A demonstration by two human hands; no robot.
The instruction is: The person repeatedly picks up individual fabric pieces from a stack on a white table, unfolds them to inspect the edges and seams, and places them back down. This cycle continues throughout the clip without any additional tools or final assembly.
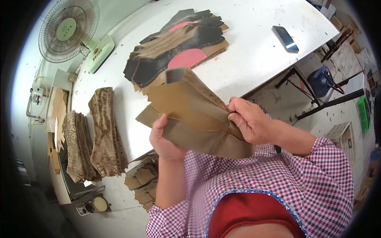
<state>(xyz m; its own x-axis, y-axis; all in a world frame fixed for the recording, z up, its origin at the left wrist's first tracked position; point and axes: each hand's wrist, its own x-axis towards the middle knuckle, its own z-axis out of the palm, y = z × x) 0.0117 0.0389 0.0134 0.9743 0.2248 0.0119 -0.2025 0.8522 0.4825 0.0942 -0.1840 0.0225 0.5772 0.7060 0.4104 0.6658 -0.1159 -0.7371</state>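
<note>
Between my hands, above the table's near edge, is a stitched tan-brown boot upper piece (190, 115) with seams across it. My left hand (166, 141) grips its left part, thumb on the face that shows and the other fingers hidden behind. At its upper right edge my right hand (250, 121) pinches the material between thumb and fingers. Beyond them lies a pile of similar black and brown pieces (178, 43), some with pink patches (187, 58). To the left, two stacks of brown fuzzy pieces (106, 133) (77, 142) hang over the table's edge.
The white table (254, 23) carries a dark phone (285, 39) at the right and a green-based fan (69, 29) at the far left. Right of the table stand a dark metal frame (317, 105) with a dark bag (319, 81) and a crate (342, 137). More brown pieces (143, 178) lie below the near edge.
</note>
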